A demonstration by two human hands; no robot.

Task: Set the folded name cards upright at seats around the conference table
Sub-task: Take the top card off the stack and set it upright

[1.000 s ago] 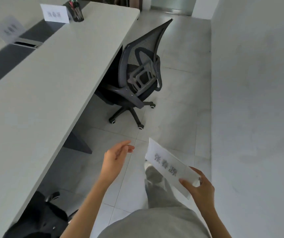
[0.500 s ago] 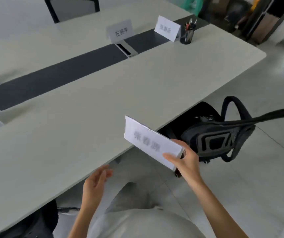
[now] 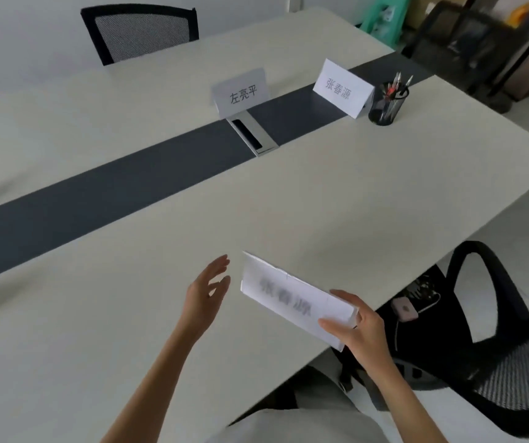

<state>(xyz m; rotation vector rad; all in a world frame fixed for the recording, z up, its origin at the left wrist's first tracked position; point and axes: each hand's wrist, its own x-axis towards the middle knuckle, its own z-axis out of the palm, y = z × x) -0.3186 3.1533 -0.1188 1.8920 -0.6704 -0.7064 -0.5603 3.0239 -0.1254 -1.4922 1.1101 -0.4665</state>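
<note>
My right hand (image 3: 360,327) pinches folded name card (image 3: 292,298) at its near-right end, above near edge of conference table (image 3: 160,282); my left hand (image 3: 207,292) spread wide, empty, just beside card's far-left end; card is thin paper, I judge light and floppy, creases easily; better hold by both short ends; long axis runs far-left to near-right, printed face toward me, blurred.

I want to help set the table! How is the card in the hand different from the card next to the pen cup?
The card in the hand is up in the air, pinched by the right hand; the card next to the pen cup stands upright on the table. The held card's writing looks blurry; the standing card's is sharp. Both are folded white paper.
</note>
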